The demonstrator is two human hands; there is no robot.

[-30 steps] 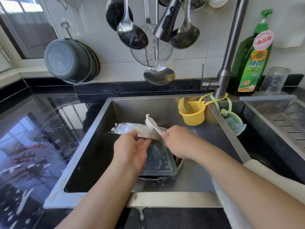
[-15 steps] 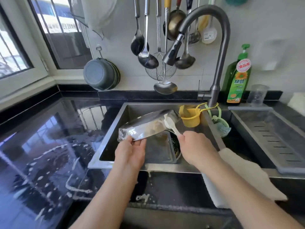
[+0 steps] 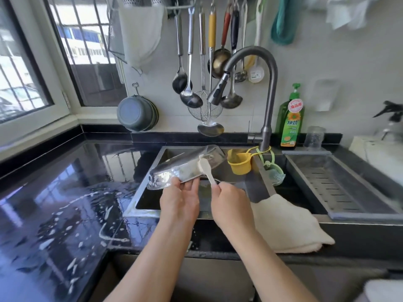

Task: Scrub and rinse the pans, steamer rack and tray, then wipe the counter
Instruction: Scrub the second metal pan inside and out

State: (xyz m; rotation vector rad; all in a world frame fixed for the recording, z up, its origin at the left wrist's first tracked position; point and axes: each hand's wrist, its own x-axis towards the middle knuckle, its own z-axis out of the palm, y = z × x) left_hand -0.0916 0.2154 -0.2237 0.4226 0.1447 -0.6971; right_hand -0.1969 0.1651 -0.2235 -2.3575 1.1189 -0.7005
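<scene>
Over the steel sink (image 3: 150, 194), your left hand (image 3: 180, 200) grips a tilted shiny rectangular metal tray (image 3: 181, 168) by its lower edge while your right hand (image 3: 231, 205) closes around a white brush (image 3: 206, 170) pressed against it, near the green dish-soap bottle (image 3: 290, 118) labelled 绿劲 and 食品用.

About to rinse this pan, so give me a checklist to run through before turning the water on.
1. Left hand holds the metal pan by its near edge: ok.
2. Right hand grips the white brush: ok.
3. Pan held over the sink: ok.
4. Faucet spray head aimed at the pan: cannot tell.
5. Water off: ok.
6. Pan scrubbed all over: cannot tell.
</scene>
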